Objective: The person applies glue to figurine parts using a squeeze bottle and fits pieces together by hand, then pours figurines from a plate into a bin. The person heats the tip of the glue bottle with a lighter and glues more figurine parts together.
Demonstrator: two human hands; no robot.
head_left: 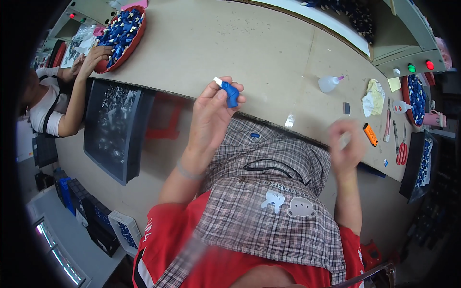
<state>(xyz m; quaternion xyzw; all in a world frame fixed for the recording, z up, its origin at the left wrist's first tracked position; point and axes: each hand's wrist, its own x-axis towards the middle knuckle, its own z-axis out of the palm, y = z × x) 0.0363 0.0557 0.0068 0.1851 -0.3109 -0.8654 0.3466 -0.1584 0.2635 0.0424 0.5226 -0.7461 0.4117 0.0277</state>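
Observation:
Pinched between the thumb and fingers of my left hand [213,108] is a small blue figurine [231,94] with a cream-white piece [218,81] at its upper left end. The hand is raised by the table's front edge. Over to the right, my right hand [348,149] is smeared by motion, its fingers curled in around a small pale thing [344,139] that I cannot make out. Just right of that hand lies an orange-and-black tool [370,135]. A small dark block [346,108] lies beyond it on the table.
A squeeze bottle [329,84], cloth [373,98], red-handled scissors [402,152] and a second bottle [400,106] stand or lie at the right. Another person's hand [98,56] reaches into a red tray [139,36] of blue pieces, far left. A dark bin [132,158] stands below.

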